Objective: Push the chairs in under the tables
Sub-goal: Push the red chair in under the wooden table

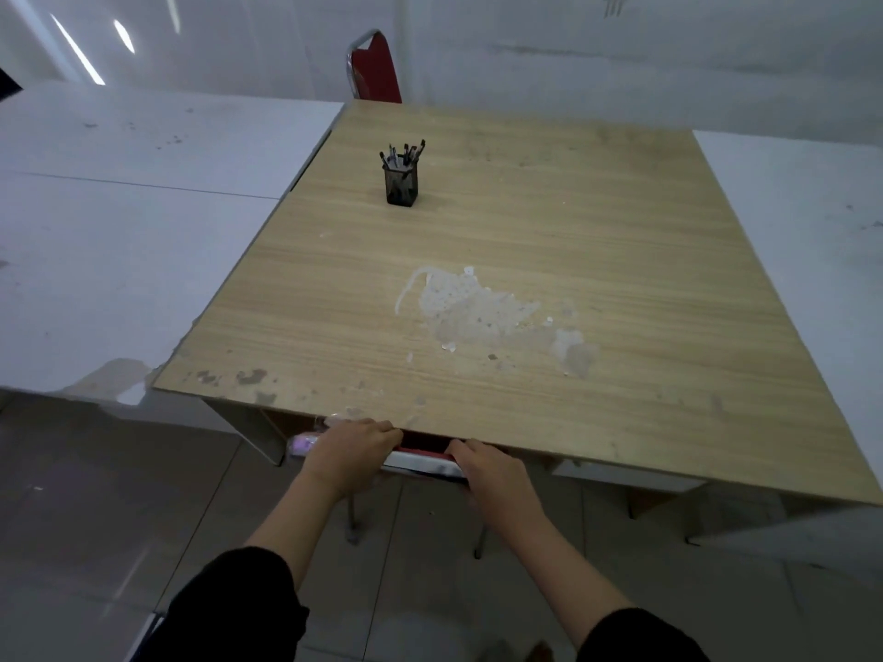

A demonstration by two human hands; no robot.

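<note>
With both hands clasped on its backrest, left hand [352,450] and right hand [492,470], the near red chair [424,455] sits at 6 o'clock, almost wholly under the wooden table [501,279]. Judged step: final push. Next: release, then address far red chair [375,69] at 12 o'clock.

pen holder [400,183] (lone obstacle), tabletop [597,222] otherwise open

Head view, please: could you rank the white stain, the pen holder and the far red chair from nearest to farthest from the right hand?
From the right hand:
1. White stain, mid-table.
2. Pen holder, farther back, left.
3. Far red chair, beyond the table's far edge.
</note>
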